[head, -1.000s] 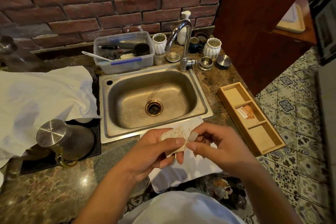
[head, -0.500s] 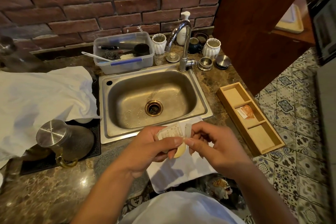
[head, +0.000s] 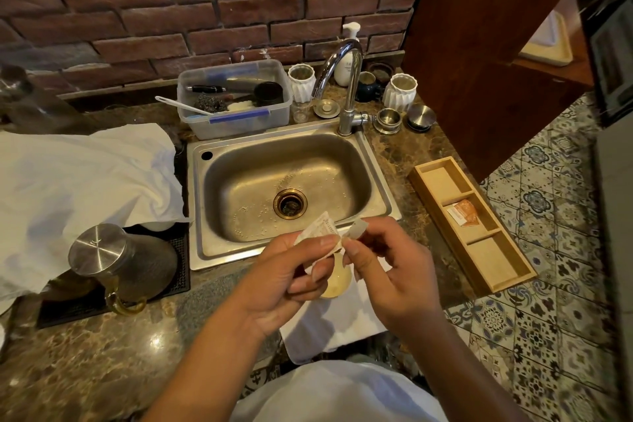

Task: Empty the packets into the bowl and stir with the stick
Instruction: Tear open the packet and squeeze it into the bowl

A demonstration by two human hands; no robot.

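With the left hand point(head: 274, 281) pinching the packet point(head: 317, 233) above the bowl point(head: 337, 283) at the bench's near edge and the right hand point(head: 387, 271) pinching its torn strip point(head: 358, 228), finish tearing, then tip low.

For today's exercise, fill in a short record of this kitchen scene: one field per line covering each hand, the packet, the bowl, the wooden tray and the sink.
left hand: grip pinches the white packet
right hand: grip pinches a torn-off strip of the packet
packet: held up above the bowl, top torn open
bowl: small, pale, mostly hidden under the hands, on a white cloth
wooden tray: on the counter right of the sink; an orange packet lies in its middle compartment
sink: steel, no dishes in it
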